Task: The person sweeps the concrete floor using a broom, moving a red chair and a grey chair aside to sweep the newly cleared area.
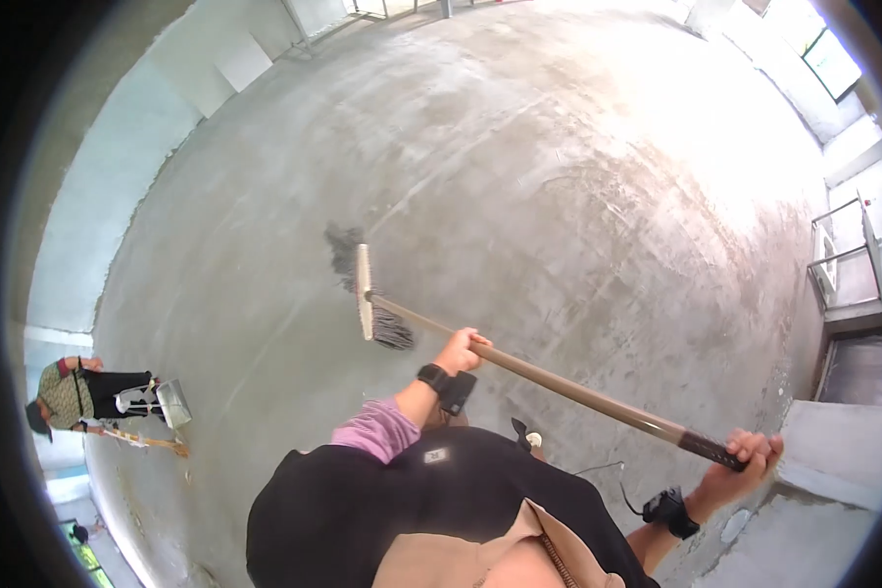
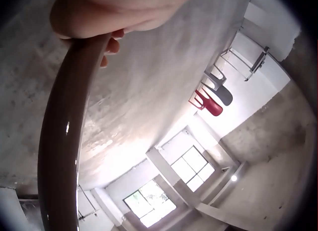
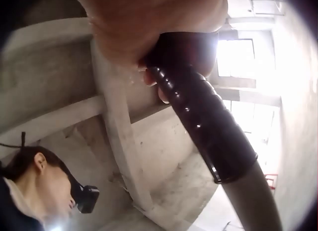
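Holding a long push broom (image 1: 559, 383) two-handed, the person stands at the bottom of the head view. The tool runs as a diagonal from lower right up to centre-left.

Right hand (image 1: 750, 456): fingers curled fully round the black grip sleeve (image 3: 198, 106) at the top end of the shaft, at the lower right of the head view. The right wrist view confirms a closed wrap on the ribbed sleeve. This placement reads as the steering and driving end.

Left hand (image 1: 464, 350): wrapped over the brown handle (image 2: 64, 141) further down, just right of centre. The left wrist view shows the fingertips tucked under the shaft. The wide spacing between the two grips appears to give leverage and downward pressure on the head.

Broom head (image 1: 364, 291): pale block standing on edge at centre-left, with its dark bristles (image 1: 392, 331) down on the concrete floor (image 1: 578, 176). A dark patch (image 1: 341, 250) lies on the floor just beyond the head, up-frame. Whether it is dust or shadow cannot be told.

Surroundings: a second person (image 1: 69, 392) at the far left edge holds what looks like a dustpan (image 1: 173, 402), well apart from the broom. The left wrist view shows chairs (image 2: 211, 99) by a far wall and windows (image 2: 149, 203) at lower centre.
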A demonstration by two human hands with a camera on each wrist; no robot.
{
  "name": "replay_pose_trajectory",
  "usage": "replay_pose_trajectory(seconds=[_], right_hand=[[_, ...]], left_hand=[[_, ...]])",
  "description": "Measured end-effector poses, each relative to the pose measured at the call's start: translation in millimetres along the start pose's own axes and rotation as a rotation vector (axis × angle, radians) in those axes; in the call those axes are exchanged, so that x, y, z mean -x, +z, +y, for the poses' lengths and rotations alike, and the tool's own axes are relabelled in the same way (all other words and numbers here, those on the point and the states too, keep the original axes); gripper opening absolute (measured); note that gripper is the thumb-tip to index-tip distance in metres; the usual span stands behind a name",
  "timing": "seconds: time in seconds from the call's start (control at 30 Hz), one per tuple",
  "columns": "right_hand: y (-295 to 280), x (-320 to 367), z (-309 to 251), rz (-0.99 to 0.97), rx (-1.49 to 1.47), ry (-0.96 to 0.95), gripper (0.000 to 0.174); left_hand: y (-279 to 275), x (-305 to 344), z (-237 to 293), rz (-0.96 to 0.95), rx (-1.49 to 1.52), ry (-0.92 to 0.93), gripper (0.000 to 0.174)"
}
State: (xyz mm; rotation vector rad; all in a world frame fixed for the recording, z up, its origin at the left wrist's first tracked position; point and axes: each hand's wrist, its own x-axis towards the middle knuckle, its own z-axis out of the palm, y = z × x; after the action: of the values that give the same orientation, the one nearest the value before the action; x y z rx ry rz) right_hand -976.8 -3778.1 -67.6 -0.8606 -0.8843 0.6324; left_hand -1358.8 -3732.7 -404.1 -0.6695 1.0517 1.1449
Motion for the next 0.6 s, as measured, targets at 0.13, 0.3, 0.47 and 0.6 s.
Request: replay_pose_trajectory(seconds=[0.13, 0.3, 0.47, 0.6], right_hand=[[112.8, 10.2, 28.4, -0.066, 0.079, 0.116, 0.018], [161.3, -3.5, 74.9, -0.189, 0.085, 0.191, 0.017], [215.7, -37.0, 128.7, -0.224, 0.12, 0.257, 0.013], [268.1, -64.4, 174.8, -0.269, 0.193, 0.27, 0.011]], left_hand=[[-33.4, -17.3, 114.9, -0.07, 0.153, -0.051, 0.019], [-42.9, -13.5, 167.0, 0.046, 0.14, 0.035, 0.017], [-36.5, -38.3, 209.9, 0.13, 0.149, -0.002, 0.016], [-83.8, -75.0, 252.6, -0.333, -0.406, 0.235, 0.007]])
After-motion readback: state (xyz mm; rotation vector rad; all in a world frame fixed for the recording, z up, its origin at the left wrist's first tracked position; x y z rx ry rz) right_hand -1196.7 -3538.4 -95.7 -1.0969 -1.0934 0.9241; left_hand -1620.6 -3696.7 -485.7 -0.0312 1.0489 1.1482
